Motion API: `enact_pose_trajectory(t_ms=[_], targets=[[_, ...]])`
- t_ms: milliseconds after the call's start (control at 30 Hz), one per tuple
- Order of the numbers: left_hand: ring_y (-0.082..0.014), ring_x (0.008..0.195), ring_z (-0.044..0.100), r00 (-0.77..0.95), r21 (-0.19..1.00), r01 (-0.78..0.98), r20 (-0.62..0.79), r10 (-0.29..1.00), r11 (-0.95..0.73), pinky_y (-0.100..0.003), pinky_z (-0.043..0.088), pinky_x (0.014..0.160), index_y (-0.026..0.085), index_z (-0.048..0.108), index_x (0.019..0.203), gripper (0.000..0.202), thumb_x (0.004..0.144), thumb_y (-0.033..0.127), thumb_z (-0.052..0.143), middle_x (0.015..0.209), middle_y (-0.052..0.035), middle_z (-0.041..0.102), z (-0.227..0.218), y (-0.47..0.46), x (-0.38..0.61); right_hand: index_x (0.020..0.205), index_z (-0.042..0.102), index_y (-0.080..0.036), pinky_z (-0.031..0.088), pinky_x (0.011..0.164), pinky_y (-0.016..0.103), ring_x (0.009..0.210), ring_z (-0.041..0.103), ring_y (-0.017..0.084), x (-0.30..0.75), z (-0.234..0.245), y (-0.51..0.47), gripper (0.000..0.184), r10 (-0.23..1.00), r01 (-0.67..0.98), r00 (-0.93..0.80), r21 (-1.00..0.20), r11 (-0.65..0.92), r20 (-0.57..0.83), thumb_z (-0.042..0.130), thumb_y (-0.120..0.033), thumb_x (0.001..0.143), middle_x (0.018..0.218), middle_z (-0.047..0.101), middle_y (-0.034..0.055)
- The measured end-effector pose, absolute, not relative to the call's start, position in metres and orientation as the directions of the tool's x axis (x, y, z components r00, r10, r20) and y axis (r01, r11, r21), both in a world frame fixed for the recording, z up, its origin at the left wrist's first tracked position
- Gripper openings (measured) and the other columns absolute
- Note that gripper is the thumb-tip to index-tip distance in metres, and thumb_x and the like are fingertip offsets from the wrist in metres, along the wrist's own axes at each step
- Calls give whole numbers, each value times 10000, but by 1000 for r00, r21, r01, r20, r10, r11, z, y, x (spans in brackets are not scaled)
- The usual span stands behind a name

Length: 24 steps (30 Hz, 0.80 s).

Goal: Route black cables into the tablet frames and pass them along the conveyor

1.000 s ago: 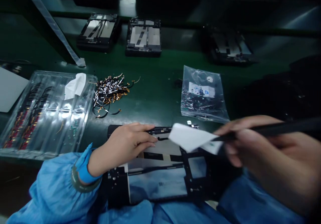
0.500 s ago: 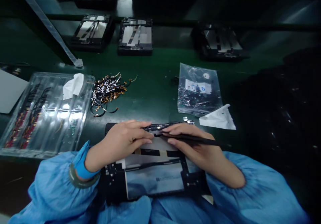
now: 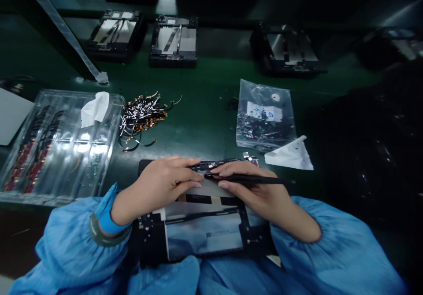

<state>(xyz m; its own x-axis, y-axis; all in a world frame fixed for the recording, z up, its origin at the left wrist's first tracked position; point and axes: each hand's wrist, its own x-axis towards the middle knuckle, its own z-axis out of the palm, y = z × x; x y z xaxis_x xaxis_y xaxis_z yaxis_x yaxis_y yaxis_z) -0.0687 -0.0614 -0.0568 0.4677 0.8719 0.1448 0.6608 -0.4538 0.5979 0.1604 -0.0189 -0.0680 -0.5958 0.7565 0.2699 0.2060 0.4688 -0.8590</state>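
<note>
A black device frame (image 3: 205, 237) with a shiny inner panel lies in front of me at the near table edge. My left hand (image 3: 161, 185) rests on its upper left part, fingers stretched flat and pressing near the top rail. My right hand (image 3: 254, 189) is closed round black tweezers (image 3: 251, 179), whose tip meets the top rail beside my left fingertips. A white piece of paper (image 3: 291, 155) lies on the green table just right of the frame.
A clear plastic tray (image 3: 56, 149) with cable parts and a white scrap (image 3: 94, 108) sits at left. Loose flex cables (image 3: 140, 119) lie piled beside it. A clear bag of small parts (image 3: 264, 116) is ahead. Several black frames, such as (image 3: 173, 39), stand on the far belt.
One second ago my right hand held the tweezers with the white paper up in the air. The paper now lies on the table, and the tweezers' tip is at the frame's top rail.
</note>
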Motion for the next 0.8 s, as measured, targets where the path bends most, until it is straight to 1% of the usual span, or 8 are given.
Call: enact_pose_trajectory(t_ms=[300,500,667,800], targets=[[-203,972,670,469,597,657,155,870,-461,-332,548,806,215,724,965,205,911,286,540,1210,-72,652,-56,-62,-68,935,645,-233,580,734,264,844,690,160,161,-66,-18,118,797,232,-561,-881,412,225,675,-217,822,885,718,14],[-195,948,675,467,600,654,158,870,-460,-324,551,790,221,726,963,205,912,281,537,1212,-69,651,-55,-62,-68,908,645,-239,577,727,255,821,689,152,161,-62,-19,94,799,243,-553,-872,426,236,669,-202,825,862,719,2],[-191,948,675,465,605,647,169,869,-464,-314,549,790,219,728,942,212,916,293,531,1194,-68,660,-56,-61,-68,906,643,-234,575,723,259,827,683,157,156,-55,-18,79,827,268,-507,-867,420,244,657,-203,834,865,711,3],[-186,961,669,466,608,642,174,868,-466,-316,544,816,221,727,952,220,921,299,523,1193,-71,660,-57,-62,-68,909,646,-224,570,661,245,806,679,159,152,-52,-14,73,806,297,-542,-843,448,238,648,-208,837,857,703,11]])
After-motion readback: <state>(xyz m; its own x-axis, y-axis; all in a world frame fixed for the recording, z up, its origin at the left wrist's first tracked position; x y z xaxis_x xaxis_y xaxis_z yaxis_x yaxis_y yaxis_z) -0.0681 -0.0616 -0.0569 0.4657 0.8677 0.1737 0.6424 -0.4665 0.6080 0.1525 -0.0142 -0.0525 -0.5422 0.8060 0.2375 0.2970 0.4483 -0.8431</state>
